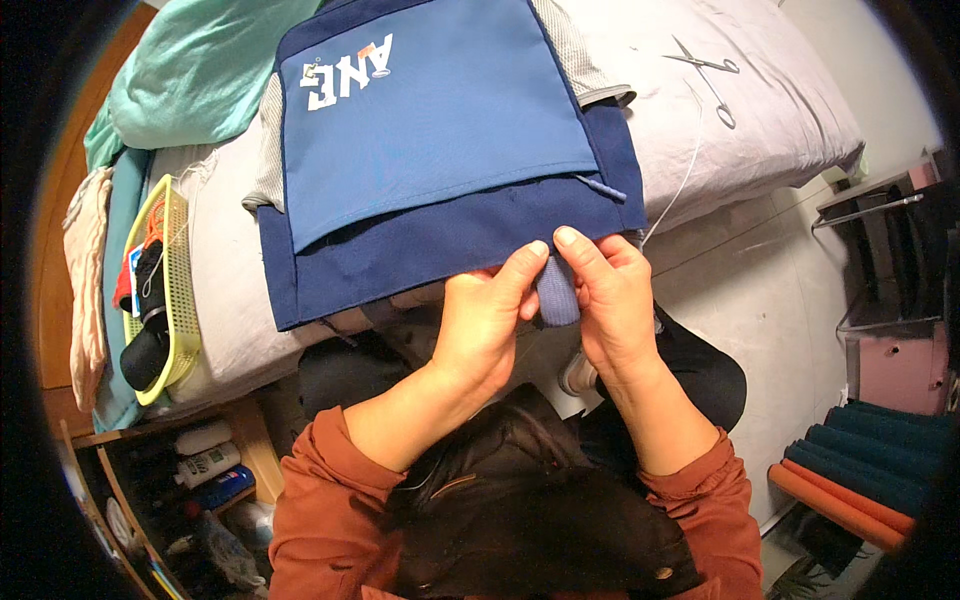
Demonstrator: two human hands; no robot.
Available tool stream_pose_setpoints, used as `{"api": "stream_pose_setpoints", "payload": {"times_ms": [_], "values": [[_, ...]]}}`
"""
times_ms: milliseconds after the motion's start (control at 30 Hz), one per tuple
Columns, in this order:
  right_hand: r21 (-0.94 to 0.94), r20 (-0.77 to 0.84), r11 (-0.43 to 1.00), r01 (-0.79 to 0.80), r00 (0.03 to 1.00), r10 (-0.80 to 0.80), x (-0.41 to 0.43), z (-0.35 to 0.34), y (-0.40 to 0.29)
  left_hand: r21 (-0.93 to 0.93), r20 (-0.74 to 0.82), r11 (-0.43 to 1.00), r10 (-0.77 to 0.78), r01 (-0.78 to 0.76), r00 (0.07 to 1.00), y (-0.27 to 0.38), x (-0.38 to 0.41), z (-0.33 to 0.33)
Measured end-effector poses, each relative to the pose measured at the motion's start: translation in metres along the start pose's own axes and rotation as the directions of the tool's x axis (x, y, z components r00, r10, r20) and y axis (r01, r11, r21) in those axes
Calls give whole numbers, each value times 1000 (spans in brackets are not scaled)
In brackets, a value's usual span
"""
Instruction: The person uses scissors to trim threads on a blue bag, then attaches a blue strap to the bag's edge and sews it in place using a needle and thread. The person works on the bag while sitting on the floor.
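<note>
A blue fabric bag (pixel 442 112) with a navy border and mesh side pockets lies on the bed, its near edge lifted past the bed's side. My left hand (pixel 491 300) pinches that navy edge between thumb and fingers. Just right of it, my right hand (pixel 611 285) grips the same edge near the corner. Between the two thumbs a short ribbed grey-blue strap loop (pixel 557 292) hangs down from the edge. A white thread (pixel 686 169) runs from beside my right hand up across the bed. Whether a needle is held cannot be told.
Open metal scissors (pixel 703 67) lie on the bed (pixel 757 150) at the upper right. A yellow plastic basket (pixel 180 292) with black and red items stands at the left, near a mint-green cloth (pixel 199 82). Rolled dark green and orange fabric (pixel 840 495) is at the lower right.
</note>
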State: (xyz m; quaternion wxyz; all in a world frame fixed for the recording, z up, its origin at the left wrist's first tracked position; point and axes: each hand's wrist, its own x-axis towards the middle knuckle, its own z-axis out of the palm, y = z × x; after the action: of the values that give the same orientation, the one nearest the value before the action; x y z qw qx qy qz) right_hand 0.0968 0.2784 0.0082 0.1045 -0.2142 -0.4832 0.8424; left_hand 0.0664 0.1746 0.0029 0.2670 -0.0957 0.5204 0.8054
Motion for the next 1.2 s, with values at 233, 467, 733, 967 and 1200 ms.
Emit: {"api": "stream_pose_setpoints", "payload": {"times_ms": [233,467,733,967,1200], "values": [[45,-132,993,-110,985,115,7,15,6,-15,50,999,32,-31,998,-3,0,-7],[-92,-60,980,-178,983,173,8,-13,6,-155,131,987,-18,39,991,6,-6,-1],[-170,34,981,-88,995,95,1,-15,-1,-148,152,984,-81,104,985,4,0,-9],[-178,55,981,-80,994,91,5,-18,-3,-105,104,987,-111,122,988,4,1,-12],[-203,103,975,-95,988,118,2,-21,-4,46,107,992,-121,117,987,6,-6,-14]]}}
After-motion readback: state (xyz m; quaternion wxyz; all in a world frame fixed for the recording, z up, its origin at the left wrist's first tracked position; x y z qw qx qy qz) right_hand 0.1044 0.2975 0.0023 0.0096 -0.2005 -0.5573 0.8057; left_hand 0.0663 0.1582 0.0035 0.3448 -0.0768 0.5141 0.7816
